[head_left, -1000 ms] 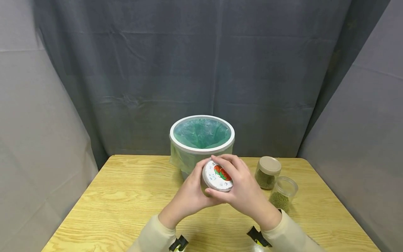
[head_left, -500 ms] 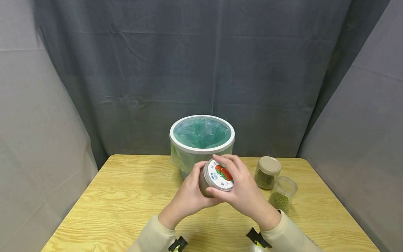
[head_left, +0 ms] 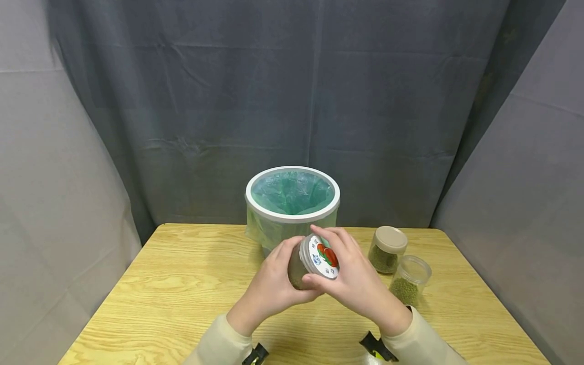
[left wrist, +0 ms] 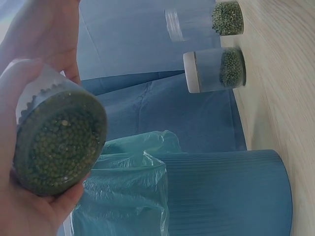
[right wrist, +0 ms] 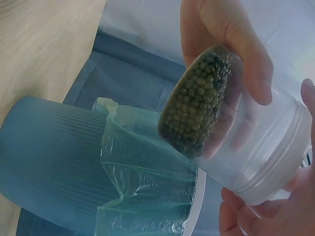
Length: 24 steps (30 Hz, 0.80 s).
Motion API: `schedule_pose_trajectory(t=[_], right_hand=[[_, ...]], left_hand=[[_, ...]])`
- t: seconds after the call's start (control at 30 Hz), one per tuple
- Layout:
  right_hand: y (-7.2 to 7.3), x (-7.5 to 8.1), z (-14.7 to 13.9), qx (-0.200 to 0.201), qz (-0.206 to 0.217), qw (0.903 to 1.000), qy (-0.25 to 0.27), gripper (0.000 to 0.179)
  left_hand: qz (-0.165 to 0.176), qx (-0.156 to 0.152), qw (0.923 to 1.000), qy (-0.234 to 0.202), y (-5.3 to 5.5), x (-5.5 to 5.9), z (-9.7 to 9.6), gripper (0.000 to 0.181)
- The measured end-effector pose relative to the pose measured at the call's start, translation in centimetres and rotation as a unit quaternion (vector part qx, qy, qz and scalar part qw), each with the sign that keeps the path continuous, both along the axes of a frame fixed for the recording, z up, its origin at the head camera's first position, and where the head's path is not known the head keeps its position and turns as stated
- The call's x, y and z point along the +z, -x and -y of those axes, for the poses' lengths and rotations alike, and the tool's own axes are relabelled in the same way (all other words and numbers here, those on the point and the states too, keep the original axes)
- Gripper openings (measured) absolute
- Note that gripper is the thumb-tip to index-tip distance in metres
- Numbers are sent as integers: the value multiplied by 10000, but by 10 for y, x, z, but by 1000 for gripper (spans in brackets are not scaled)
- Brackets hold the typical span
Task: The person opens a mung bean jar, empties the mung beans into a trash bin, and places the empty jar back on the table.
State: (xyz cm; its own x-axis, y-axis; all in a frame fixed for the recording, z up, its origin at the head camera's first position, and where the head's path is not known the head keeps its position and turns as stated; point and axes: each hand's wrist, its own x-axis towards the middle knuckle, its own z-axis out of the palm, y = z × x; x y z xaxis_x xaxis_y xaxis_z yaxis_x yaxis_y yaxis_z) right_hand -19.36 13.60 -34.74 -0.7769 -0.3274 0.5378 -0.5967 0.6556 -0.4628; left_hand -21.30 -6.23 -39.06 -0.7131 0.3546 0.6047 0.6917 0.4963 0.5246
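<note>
A clear jar of green beans (head_left: 297, 269) is held tilted above the table, its base toward the lower left. My left hand (head_left: 269, 289) grips the jar's body. The fingers and thumb of my right hand (head_left: 358, 276) are curled round the white lid (head_left: 325, 258), which carries a red fruit picture. In the left wrist view, the jar's base (left wrist: 61, 147) faces the camera, showing beans through it. Seen from the right wrist, the beans (right wrist: 197, 101) lie packed at the base and the upper jar wall (right wrist: 270, 142) is transparent.
Directly behind the hands stands a bin (head_left: 292, 219) with a white rim and green plastic liner. To the right on the wooden table (head_left: 173, 294) are a beige-lidded jar (head_left: 388, 248) and another jar of beans (head_left: 405, 290) with a clear top. Grey curtains (head_left: 228, 101) surround the table.
The jar has tipped further sideways, its lid turning toward the right and more of its body showing. Both hands stay in almost the same place.
</note>
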Motion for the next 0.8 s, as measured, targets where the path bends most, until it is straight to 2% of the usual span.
schedule_pose_trajectory(t=[0.4,0.6,0.8], right_hand=[[0,-4,-1,-65,49,9999,-108,83],[0,-5,-1,-58,119,9999,-107,82],[1,-6,0,-3,181,9998,-125,79]], left_hand=[[-151,-48,9999,69,1,-4,0,92],[-48,-60,9999,72,1,-4,1,93],[206,-100,9997,81,-2,-3,2,95]])
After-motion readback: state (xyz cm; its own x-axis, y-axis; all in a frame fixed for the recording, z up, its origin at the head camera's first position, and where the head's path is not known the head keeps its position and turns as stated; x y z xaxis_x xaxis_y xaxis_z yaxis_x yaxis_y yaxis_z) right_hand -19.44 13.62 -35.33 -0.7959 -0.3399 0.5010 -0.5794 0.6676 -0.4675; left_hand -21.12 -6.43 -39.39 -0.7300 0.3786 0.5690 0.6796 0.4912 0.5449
